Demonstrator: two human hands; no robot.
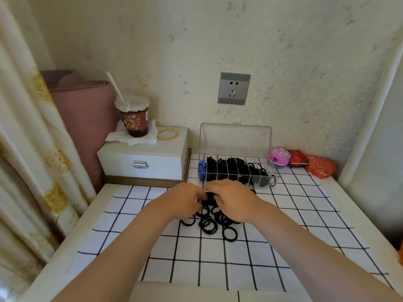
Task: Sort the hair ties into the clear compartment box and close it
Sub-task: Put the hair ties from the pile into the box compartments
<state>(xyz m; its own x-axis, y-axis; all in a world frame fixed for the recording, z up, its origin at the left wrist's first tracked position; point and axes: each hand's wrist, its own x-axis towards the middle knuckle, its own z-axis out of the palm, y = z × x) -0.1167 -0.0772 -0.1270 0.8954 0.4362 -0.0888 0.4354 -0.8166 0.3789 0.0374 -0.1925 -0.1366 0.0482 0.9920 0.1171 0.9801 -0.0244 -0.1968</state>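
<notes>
The loose hair ties (209,225), all black, lie heaped on the checked cloth (305,225) just in front of the box (202,155). Both hands are down on the heap's far side. The left hand (185,201) and right hand (231,201) have their fingers curled into the ties and nearly meeting, but I cannot tell whether either pinches one. The box looks well filled: black ties stand in most compartments, something blue sits in the leftmost, and a few ties spill over the right end. The heap is left to sort, and the lid (235,138) stands upright, not yet closed, so I judge the task past halfway. The brown cup (134,120) on the white case (141,158) carries a label, too small to read. No other writing shows.
</notes>
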